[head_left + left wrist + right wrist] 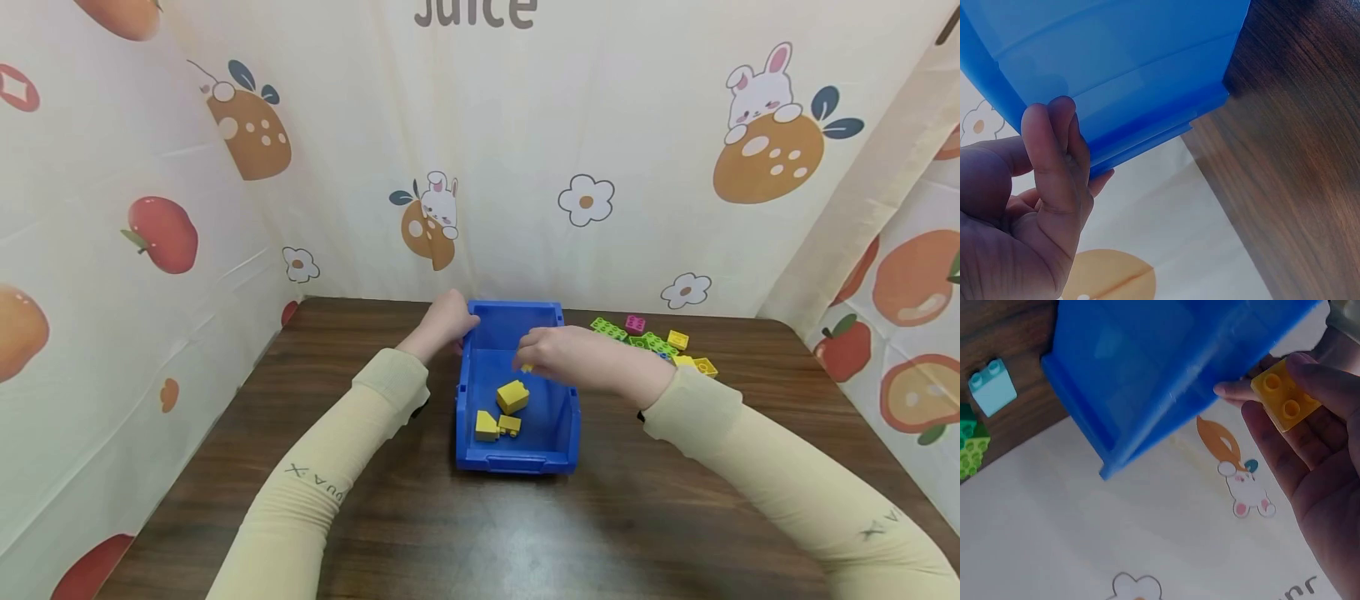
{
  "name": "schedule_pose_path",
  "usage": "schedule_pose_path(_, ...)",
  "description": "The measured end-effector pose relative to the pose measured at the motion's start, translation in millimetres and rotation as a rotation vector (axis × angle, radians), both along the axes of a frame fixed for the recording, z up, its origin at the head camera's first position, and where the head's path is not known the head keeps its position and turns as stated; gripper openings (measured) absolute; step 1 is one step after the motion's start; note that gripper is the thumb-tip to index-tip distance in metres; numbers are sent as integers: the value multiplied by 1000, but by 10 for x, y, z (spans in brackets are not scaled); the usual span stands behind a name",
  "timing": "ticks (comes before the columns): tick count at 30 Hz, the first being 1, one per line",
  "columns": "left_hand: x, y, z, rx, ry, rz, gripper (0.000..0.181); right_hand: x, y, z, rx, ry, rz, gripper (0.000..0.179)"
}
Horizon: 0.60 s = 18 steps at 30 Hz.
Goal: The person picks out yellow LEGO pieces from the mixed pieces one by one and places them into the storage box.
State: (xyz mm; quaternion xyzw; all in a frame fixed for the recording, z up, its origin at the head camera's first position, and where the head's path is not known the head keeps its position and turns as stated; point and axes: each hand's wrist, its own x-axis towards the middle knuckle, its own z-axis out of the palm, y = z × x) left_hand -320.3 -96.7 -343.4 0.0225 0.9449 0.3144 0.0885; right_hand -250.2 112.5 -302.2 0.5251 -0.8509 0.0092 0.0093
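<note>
A blue plastic bin (517, 460) stands on the table with several yellow toy bricks (513, 397) lying inside. My left hand (448, 321) grips its left wall near the back corner; in the left wrist view the fingers (1047, 162) lie against the blue wall (1141, 56). Over the bin's right side, my right hand (562, 354) pinches a yellow toy brick (1288, 394) between thumb and fingers, its round studs facing the right wrist camera. From the head, only a small corner of that brick shows below the fingertips.
To the right of the bin, partly behind my right forearm, lie loose toy bricks: green ones (609, 329), a magenta one (635, 324) and yellow ones (678, 339). A light blue brick (993, 387) shows in the right wrist view. A printed curtain (510, 233) hangs behind the dark wooden table (360, 508).
</note>
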Motion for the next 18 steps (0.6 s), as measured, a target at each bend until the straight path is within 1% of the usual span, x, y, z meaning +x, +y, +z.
schedule_pose_path(10, 21, -10, 16, 16, 12, 0, 26, -14, -109, -206, 50, -33, 60, 25)
schedule_pose_path(18, -1, -2, 13, 9, -7, 5, 24, -3, -208, -330, 142, -59, 96, 25)
